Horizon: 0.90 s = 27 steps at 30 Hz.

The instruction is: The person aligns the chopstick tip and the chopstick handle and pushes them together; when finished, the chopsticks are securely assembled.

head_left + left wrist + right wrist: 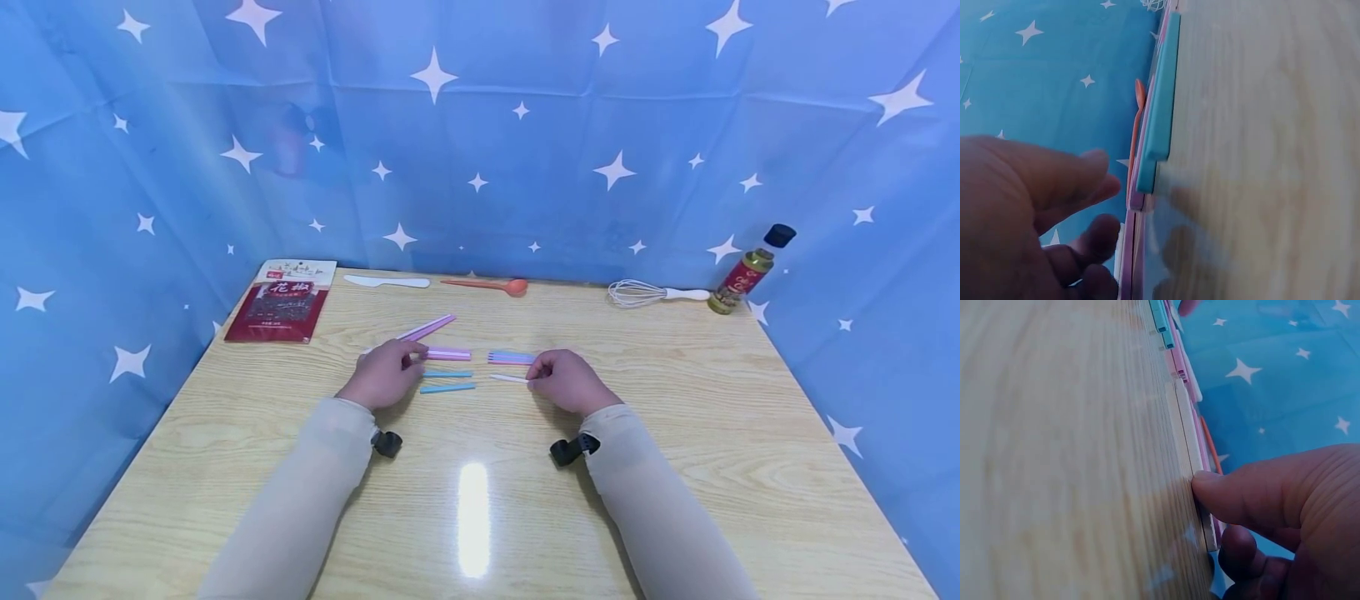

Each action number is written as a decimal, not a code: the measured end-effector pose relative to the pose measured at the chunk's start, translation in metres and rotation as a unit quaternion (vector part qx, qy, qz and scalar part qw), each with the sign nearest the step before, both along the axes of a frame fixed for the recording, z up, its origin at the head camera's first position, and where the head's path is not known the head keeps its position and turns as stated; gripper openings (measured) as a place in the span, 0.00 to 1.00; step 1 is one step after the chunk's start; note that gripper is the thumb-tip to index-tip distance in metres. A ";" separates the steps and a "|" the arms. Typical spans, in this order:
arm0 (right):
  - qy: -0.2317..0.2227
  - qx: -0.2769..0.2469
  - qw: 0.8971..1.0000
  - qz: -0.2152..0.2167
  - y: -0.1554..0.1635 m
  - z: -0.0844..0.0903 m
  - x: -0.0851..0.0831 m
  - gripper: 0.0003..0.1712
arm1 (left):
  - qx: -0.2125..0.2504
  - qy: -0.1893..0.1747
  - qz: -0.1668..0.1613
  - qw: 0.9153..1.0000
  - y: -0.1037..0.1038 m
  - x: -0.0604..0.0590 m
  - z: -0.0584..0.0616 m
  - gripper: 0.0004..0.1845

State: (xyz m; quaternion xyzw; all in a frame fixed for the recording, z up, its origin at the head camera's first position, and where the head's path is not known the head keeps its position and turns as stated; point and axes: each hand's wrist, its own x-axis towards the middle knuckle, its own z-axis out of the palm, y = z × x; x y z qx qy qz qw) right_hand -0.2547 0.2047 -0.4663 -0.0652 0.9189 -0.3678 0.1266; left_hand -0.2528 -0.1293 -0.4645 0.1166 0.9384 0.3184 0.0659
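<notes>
My right hand [566,382] pinches the end of a slim white plastic stick [508,378] lying along the table; in the right wrist view the thumb is pressed on the white stick [1192,434]. Just behind it lies a row of blue and pink sticks [510,357]. My left hand [386,375] hovers at the left ends of two teal sticks [448,387], its thumb and fingers apart with nothing between them in the left wrist view. Pink and white sticks [452,354] lie beyond the teal ones. Farther back, purple and white sticks [435,326] slant away, partly hidden by the left hand.
A red seasoning bag [281,304] lies at the back left. Along the back edge are a white plastic knife [390,282], an orange spoon [513,287] and a whisk [686,294]. An oil bottle [742,279] stands in the back right corner, before a blue star curtain [480,125].
</notes>
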 end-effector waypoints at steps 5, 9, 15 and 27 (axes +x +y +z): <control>-0.002 0.000 1.000 -0.001 0.000 0.000 0.000 0.03 | -0.030 -0.010 -0.032 0.999 0.003 0.002 -0.001 0.26; 0.000 -0.002 1.000 0.002 0.000 0.000 0.000 0.03 | -0.042 -0.019 -0.036 0.998 0.005 0.004 0.001 0.28; 0.004 -0.002 1.000 0.004 0.001 -0.001 0.000 0.03 | -0.043 -0.011 -0.035 0.998 0.009 0.005 0.002 0.25; 0.003 0.001 1.000 -0.002 -0.002 0.002 0.001 0.03 | -0.037 -0.005 -0.029 0.999 0.011 0.004 0.003 0.07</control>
